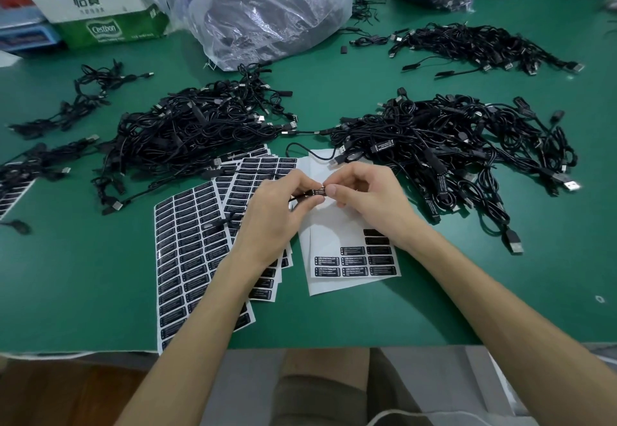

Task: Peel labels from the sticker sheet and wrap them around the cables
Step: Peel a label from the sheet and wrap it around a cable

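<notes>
From the head camera: both hands are up over the middle of the green felt-looking desk (334, 74), working one thin black cable (314, 191). The left hand (277, 211) has a narrow grip, fingers curled and pinching the cable. The right hand (364, 198) pinches the same spot from the other side, thumb and fingertip tight on a small black bit with white print. That print is too tiny to read.

Right under the hands lies the sticker sheet (327, 242), glossy white backing, mostly bare. A few black rectangular labels (354, 260) sit in its bottom rows, and "LED CONTROLLER" is readable on them in white. The smaller lines under that are mush.

Beside it to the left, a fanned stack of full sheets (187, 242), shiny black rectangles in neat columns.

Behind those are two big tangled heaps of black cables with metal USB plugs, one on the left (200, 125) and one on the right (450, 145). A smaller heap (467, 44) sits farther back.

At the back, a crinkly clear plastic bag (267, 8), plus a green and white cardboard box (107, 29) reading "Cestbon" and "怡寶".
</notes>
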The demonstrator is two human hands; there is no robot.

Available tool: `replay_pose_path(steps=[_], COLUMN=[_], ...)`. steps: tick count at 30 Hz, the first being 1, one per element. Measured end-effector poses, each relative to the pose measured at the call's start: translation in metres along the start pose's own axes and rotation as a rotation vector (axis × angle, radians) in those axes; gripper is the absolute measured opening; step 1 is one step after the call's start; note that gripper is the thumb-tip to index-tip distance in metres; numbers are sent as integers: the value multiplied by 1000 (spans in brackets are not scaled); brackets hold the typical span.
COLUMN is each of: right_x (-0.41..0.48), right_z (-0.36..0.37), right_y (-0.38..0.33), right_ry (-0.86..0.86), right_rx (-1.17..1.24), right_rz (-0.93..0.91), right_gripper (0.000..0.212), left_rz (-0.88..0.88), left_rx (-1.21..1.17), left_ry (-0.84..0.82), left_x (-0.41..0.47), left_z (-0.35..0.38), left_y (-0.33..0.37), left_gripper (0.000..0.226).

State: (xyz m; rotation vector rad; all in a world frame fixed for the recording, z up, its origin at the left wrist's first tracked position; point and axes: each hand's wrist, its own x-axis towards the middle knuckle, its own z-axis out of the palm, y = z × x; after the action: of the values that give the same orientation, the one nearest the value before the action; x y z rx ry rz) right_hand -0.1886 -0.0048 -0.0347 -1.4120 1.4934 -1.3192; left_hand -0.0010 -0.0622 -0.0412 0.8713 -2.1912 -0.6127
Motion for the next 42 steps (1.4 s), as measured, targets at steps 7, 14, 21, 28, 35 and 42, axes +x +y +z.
replay_pose_path(steps=[7,14,21,28,35,42], right_x=[0,4,6,-1,-2,1], right_z=[-1,-9,-12,2,3,-2], right_y=[-1,0,0,4,1,-2], right_ry=[84,291,212,-124,-72,84], right_rx=[129,494,826,299,298,543], right_rz=[16,53,80,71,74,87], right_gripper=[6,9,26,21,18,23], left_rz=[-35,-86,-215,-82,37,-31], left_rx=[100,239,17,133,71,78], left_ry=[-48,79,169,39,-88,47], left_x=[6,6,3,2,0,1], left_z=[2,1,3,1,3,4], left_y=[0,-3,-2,1,0,-2], left_gripper=[15,24,32,42,58,32])
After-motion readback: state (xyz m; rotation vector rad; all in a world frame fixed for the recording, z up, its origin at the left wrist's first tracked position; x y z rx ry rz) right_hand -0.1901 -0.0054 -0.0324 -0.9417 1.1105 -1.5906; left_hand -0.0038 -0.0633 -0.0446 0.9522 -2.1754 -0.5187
